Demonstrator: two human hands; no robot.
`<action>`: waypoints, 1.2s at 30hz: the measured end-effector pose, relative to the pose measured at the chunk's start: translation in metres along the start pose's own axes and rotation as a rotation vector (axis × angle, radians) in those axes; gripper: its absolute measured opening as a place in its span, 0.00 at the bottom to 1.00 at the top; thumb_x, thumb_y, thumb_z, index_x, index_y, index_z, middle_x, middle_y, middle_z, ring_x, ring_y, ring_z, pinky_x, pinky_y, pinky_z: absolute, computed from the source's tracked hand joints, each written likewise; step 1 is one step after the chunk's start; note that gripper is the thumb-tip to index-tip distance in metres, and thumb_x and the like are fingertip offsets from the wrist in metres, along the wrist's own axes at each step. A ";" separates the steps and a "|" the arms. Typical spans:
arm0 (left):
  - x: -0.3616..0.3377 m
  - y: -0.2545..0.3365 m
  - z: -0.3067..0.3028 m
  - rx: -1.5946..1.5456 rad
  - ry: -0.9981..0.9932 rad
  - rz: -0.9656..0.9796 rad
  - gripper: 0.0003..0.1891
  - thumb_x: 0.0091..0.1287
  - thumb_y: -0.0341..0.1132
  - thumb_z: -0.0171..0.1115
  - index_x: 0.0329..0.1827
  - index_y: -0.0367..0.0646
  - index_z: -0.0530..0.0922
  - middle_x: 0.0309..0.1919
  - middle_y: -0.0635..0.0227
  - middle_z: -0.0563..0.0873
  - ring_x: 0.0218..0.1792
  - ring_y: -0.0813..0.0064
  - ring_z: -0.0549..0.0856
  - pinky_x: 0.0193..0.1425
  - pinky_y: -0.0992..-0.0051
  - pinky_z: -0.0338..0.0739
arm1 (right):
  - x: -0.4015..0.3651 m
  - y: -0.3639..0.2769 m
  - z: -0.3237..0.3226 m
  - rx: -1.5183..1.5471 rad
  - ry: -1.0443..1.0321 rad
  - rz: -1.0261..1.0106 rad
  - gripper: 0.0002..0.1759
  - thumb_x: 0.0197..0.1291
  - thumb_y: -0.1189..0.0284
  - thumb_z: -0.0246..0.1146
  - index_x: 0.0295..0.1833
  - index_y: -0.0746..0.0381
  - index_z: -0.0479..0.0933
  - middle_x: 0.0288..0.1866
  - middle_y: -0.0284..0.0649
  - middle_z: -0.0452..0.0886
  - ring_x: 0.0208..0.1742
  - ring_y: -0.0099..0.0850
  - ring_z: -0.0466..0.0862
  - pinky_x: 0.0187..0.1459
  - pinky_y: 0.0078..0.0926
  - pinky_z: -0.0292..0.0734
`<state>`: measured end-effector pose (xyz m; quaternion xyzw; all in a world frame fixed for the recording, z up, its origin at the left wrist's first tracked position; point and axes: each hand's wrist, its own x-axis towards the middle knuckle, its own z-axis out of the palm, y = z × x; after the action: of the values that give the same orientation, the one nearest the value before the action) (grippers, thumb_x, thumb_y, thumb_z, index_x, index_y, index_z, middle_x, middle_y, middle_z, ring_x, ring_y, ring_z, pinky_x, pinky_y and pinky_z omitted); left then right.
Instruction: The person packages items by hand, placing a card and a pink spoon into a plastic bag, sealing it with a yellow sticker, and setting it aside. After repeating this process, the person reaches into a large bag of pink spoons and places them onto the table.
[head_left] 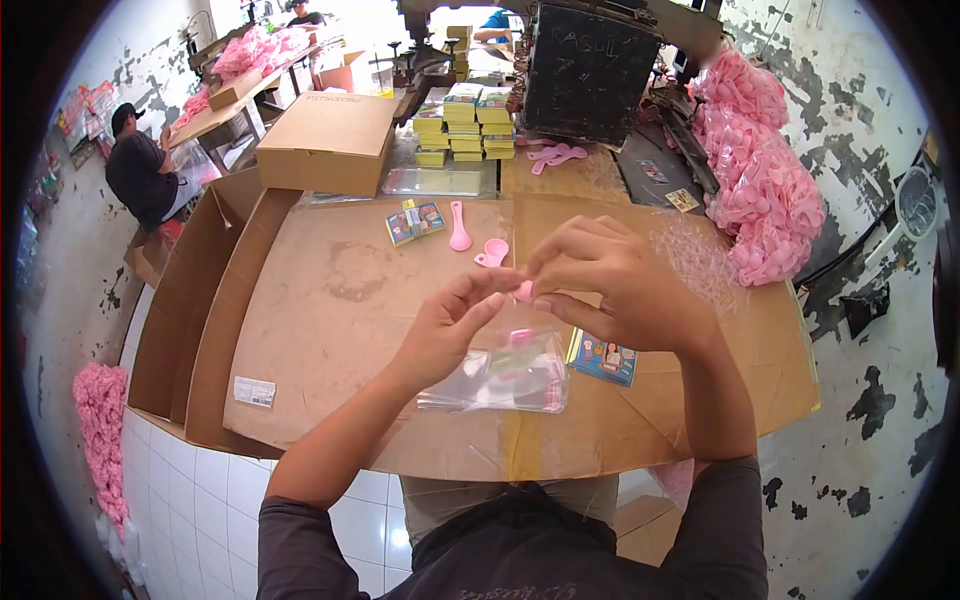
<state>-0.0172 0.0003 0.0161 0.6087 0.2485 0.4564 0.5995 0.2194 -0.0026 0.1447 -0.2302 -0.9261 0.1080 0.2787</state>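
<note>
Centrally, item one: a small pink plastic piece (523,291), held in the air just above the stack of clear plastic bags (500,385), which serves as the reference for all entries below.

- Right hand (620,290): over the far right of the stack, grip closed on the small pink plastic piece, thumb below and fingers curled above.
- Left hand (450,325): over the left of the stack, grip narrow, thumb and forefinger tips pinched against the same piece from the other side.
- Flat brown cardboard sheet (330,300): under the stack, covering the bench.
- Blue printed card packet (603,357): just beside the stack, on its right.
- Pink plastic spoon (459,226) and pink plastic scoop (492,253): beyond the stack, lying close together.
- Small blue-and-yellow printed cards (414,221): beyond the stack, to the left of the spoon.
- White paper label (254,391): well left of the stack, stuck on the cardboard.
- Closed brown cardboard box (330,140): far beyond the stack, to the left.
- Stacked yellow booklets (462,125): far beyond the stack (several piles).
- Large heap of pink plastic pieces (765,170): well to the right and beyond.
</note>
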 end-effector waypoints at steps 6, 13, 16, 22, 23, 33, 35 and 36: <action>-0.009 0.030 0.019 0.414 -0.010 0.135 0.24 0.76 0.24 0.60 0.75 0.36 0.72 0.70 0.58 0.81 0.73 0.72 0.79 0.76 0.65 0.73 | -0.002 -0.002 0.000 -0.119 0.000 0.155 0.05 0.65 0.76 0.69 0.45 0.64 0.86 0.39 0.43 0.86 0.39 0.41 0.86 0.41 0.36 0.81; 0.001 0.025 0.028 0.194 0.077 0.072 0.20 0.78 0.28 0.64 0.70 0.36 0.75 0.51 0.63 0.92 0.54 0.78 0.91 0.57 0.77 0.84 | -0.009 0.001 0.014 -0.087 0.213 0.252 0.09 0.65 0.74 0.70 0.49 0.63 0.85 0.41 0.43 0.85 0.40 0.40 0.86 0.43 0.36 0.80; 0.001 0.027 0.033 0.171 0.111 0.090 0.19 0.77 0.28 0.64 0.69 0.36 0.76 0.46 0.64 0.93 0.50 0.81 0.91 0.50 0.81 0.84 | -0.005 0.002 0.021 -0.423 0.380 -0.052 0.10 0.62 0.74 0.69 0.48 0.59 0.82 0.44 0.38 0.83 0.48 0.38 0.84 0.49 0.36 0.76; -0.004 0.031 0.037 0.515 0.098 0.067 0.29 0.73 0.28 0.69 0.76 0.34 0.70 0.43 0.61 0.94 0.44 0.78 0.93 0.42 0.78 0.84 | -0.006 0.008 0.043 -0.617 0.326 -0.159 0.13 0.52 0.72 0.71 0.44 0.62 0.81 0.43 0.37 0.80 0.50 0.35 0.82 0.52 0.34 0.74; -0.005 0.033 0.038 0.591 0.087 0.049 0.32 0.72 0.28 0.69 0.78 0.34 0.68 0.43 0.60 0.93 0.44 0.77 0.93 0.43 0.77 0.85 | -0.007 0.009 0.045 -0.661 0.308 -0.158 0.13 0.51 0.72 0.70 0.43 0.62 0.81 0.42 0.37 0.80 0.49 0.35 0.81 0.51 0.34 0.73; 0.001 0.022 0.019 0.545 0.091 0.129 0.23 0.73 0.31 0.68 0.69 0.34 0.78 0.44 0.56 0.94 0.41 0.69 0.94 0.46 0.72 0.86 | -0.042 0.076 -0.007 0.428 0.215 0.481 0.04 0.70 0.72 0.61 0.42 0.61 0.78 0.33 0.33 0.77 0.34 0.25 0.80 0.35 0.27 0.74; 0.003 0.021 0.010 0.243 0.107 -0.020 0.20 0.75 0.29 0.66 0.68 0.34 0.79 0.48 0.57 0.94 0.47 0.73 0.93 0.51 0.74 0.86 | -0.077 0.094 -0.059 0.906 0.065 0.564 0.05 0.74 0.71 0.60 0.44 0.61 0.77 0.31 0.29 0.77 0.32 0.19 0.79 0.33 0.21 0.73; 0.003 0.025 0.008 0.139 0.098 -0.019 0.17 0.77 0.27 0.64 0.66 0.32 0.80 0.52 0.57 0.92 0.54 0.75 0.91 0.59 0.75 0.85 | -0.094 0.111 -0.073 0.980 0.044 0.599 0.04 0.73 0.72 0.60 0.47 0.61 0.77 0.34 0.31 0.78 0.35 0.22 0.80 0.36 0.25 0.74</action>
<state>-0.0145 -0.0048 0.0416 0.6233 0.3144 0.4617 0.5473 0.3712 0.0535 0.1244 -0.3288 -0.6563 0.5939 0.3292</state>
